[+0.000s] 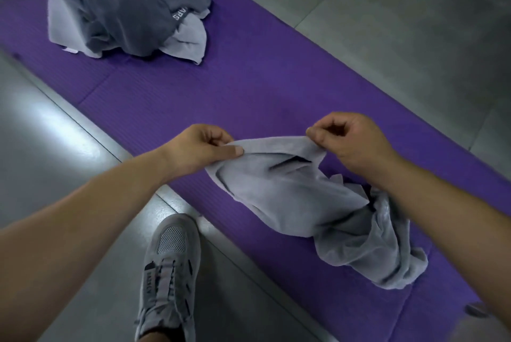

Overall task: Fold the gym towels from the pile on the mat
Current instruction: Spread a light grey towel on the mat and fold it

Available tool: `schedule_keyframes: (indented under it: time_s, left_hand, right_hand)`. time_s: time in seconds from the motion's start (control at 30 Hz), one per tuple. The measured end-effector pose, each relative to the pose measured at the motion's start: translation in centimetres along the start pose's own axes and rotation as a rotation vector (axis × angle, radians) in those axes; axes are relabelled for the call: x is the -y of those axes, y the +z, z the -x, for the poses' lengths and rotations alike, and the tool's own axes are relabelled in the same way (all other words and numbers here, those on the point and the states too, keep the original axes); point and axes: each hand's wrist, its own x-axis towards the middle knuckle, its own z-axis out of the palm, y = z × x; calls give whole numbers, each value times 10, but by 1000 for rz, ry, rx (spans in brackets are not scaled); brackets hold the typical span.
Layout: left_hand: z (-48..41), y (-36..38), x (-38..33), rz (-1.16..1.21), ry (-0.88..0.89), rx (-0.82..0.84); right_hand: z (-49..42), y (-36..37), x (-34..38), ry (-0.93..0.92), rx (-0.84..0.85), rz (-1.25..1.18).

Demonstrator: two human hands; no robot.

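Observation:
A light grey towel [298,198] hangs rumpled over the near part of the purple mat [221,98]. My left hand [199,148] pinches its top edge at the left corner. My right hand [351,142] pinches the same edge at the right corner, thumb against fingers. The towel's lower end lies bunched on the mat below my right forearm. At the far left of the mat sits the pile of towels [127,7], dark grey ones heaped over light grey ones.
My grey sneaker [168,272] stands on the grey tiled floor [63,131] beside the mat's near edge. Grey floor tiles also run along the mat's far side at the upper right.

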Motion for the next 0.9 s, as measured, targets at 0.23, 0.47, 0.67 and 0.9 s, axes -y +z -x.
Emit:
schedule_keyframes:
  time_s: [0.23, 0.47, 0.67, 0.9]
  left_hand:
    - [-5, -2, 54, -356, -139, 133]
    - [-6, 4, 66, -335, -109, 24]
    - [-9, 0, 78, -316, -121, 7]
    - [-2, -10, 88, 105, -147, 167]
  right_hand:
    - [-7, 20, -49, 431, 77, 25]
    - [-46, 54, -67, 611, -55, -77]
    - [-64, 88, -59, 664, -145, 253]
    - [-73, 71, -26, 357, -304, -247]
